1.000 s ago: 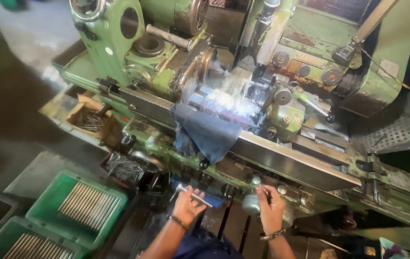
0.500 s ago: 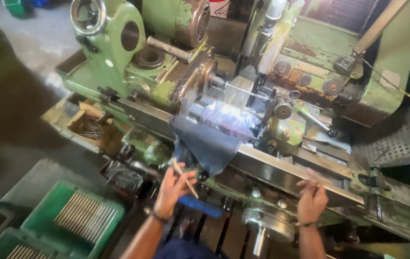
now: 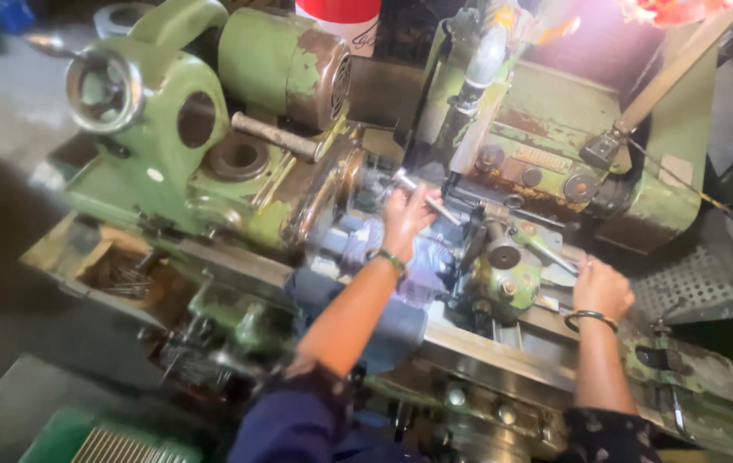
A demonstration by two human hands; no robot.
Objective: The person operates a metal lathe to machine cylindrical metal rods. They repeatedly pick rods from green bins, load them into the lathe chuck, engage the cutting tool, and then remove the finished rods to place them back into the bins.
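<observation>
Left hand (image 3: 405, 219) is gripping a thin metal rod (image 3: 418, 193) at the lathe (image 3: 238, 171) chuck; right hand (image 3: 602, 287) is lying near-right on a lever (image 3: 546, 249), grip unclear.

A green crate (image 3: 117, 441) of thin metal rods sits at the lower left on the grey floor (image 3: 6, 111). A tray (image 3: 117, 266) of dark scrap hangs off the machine's left side. A red-and-white container (image 3: 340, 19) stands at the top, and metal mesh (image 3: 701, 283) lies at the right.
</observation>
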